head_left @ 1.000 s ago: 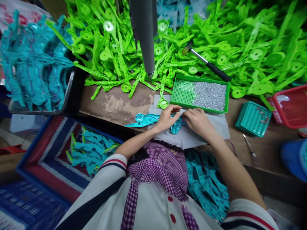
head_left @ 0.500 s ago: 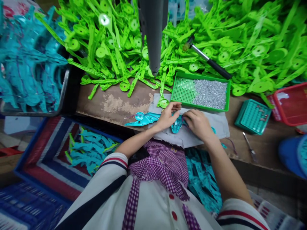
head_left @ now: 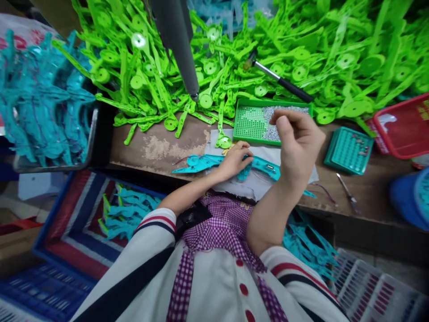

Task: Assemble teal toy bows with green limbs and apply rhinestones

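My left hand [head_left: 235,160] presses down on a teal plastic part [head_left: 201,163] that lies on a grey cloth [head_left: 264,154] at the bench's front edge. Its fingers curl over the part's middle. My right hand [head_left: 296,141] is raised above the bench, in front of a green tray [head_left: 250,123] of small silver pieces. Its fingers are curled with the thumb up, and I cannot make out anything in them. A grey machine post [head_left: 177,44] hangs down over the bench behind the cloth.
A big heap of green plastic parts [head_left: 301,58] fills the back of the bench, with a brush [head_left: 278,80] on it. Teal parts fill a bin [head_left: 43,107] at left and a bag [head_left: 127,212] below. A teal box [head_left: 348,150], tweezers [head_left: 346,194] and a red basket [head_left: 402,127] sit right.
My right hand has lifted off the teal part and risen toward the green tray. My left hand stays on the part, more of which now shows to the right.
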Available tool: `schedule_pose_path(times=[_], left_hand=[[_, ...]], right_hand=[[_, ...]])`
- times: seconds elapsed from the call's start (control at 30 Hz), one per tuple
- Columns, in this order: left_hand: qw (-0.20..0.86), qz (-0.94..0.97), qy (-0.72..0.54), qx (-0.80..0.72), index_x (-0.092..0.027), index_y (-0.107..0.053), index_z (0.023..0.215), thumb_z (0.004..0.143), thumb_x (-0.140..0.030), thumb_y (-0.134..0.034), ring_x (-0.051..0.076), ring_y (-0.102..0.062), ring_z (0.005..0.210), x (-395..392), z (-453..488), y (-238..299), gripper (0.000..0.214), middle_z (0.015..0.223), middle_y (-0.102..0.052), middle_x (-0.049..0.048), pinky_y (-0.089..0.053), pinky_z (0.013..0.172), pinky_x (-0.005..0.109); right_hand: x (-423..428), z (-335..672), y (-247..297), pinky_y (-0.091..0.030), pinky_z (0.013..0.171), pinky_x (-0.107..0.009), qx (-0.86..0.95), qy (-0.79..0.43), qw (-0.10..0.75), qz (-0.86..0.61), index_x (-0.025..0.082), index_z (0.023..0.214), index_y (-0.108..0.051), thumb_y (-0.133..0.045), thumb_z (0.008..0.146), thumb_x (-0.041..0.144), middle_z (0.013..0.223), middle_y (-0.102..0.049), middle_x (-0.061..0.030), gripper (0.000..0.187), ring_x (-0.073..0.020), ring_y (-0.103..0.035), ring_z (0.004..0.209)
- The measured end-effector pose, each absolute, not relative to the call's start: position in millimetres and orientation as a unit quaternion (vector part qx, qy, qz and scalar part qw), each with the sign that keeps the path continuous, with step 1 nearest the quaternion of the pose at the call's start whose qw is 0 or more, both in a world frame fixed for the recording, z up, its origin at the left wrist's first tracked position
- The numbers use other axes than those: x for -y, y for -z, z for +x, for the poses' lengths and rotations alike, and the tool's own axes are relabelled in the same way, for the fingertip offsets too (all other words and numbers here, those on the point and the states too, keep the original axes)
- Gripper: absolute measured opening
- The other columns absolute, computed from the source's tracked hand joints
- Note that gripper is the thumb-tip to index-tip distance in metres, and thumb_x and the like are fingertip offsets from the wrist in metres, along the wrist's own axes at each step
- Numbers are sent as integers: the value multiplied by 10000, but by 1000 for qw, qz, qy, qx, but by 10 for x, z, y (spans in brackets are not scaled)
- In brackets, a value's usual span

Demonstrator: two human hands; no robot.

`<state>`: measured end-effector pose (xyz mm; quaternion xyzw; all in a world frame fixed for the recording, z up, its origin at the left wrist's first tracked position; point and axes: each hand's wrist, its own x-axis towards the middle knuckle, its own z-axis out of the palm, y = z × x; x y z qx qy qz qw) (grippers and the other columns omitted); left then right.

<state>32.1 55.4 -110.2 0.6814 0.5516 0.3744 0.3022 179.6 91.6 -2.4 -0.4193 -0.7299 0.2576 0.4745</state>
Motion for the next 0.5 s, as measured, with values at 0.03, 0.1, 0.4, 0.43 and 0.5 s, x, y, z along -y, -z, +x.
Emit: schedule_pose_path(times=[0.03, 0.1, 0.4, 0.43, 0.5], left_hand=[[300, 684, -369, -553, -210, -727, 904, 892, -211, -706, 252, -619, 1137, -554, 328, 1096, 24, 1183, -629, 90, -511, 1017, 439], [300, 686, -363, -556, -205, -723, 901, 899, -209, -692, 251, -625, 1127, -556, 335, 1084, 32, 1186, -636, 93, -513, 1016, 442], [386, 630, -421, -527, -205, -641, 1187, 883, -103, -601, 197, -656, 1060, -650, 209, 1173, 324, 1199, -652, 93, -563, 983, 400], [391, 627, -424, -524, -200, -632, 1194, 867, -87, -608, 198, -657, 1071, -648, 201, 1190, 347, 1210, -646, 99, -567, 982, 398], [383, 633, -427, -520, -196, -623, 1191, 847, -70, -620, 205, -652, 1098, -632, 206, 1215, 366, 1214, -636, 103, -565, 993, 401]], right_hand=[[-883, 1831, 17, -563, 940, -468, 723, -274, 476, -418, 241, 1214, -671, -423, 1059, 467, 1135, -708, -102, 369, -241, -679, 1077], [-775, 1976, 70, -577, 909, -453, 710, -308, 461, -434, 240, 1119, -703, -516, 1027, 455, 1058, -728, -82, 299, -239, -699, 1017], [-834, 2199, 716, -544, 942, -470, 826, -269, 286, -404, 216, 1033, -720, -558, 962, 323, 1090, -713, -117, 206, -282, -674, 1063], [-880, 2181, 781, -542, 935, -467, 840, -268, 256, -396, 212, 1032, -718, -547, 958, 304, 1097, -708, -122, 208, -285, -671, 1065], [-937, 2165, 879, -540, 900, -453, 856, -252, 213, -397, 206, 1036, -713, -522, 962, 282, 1072, -706, -125, 219, -285, -670, 1035]])
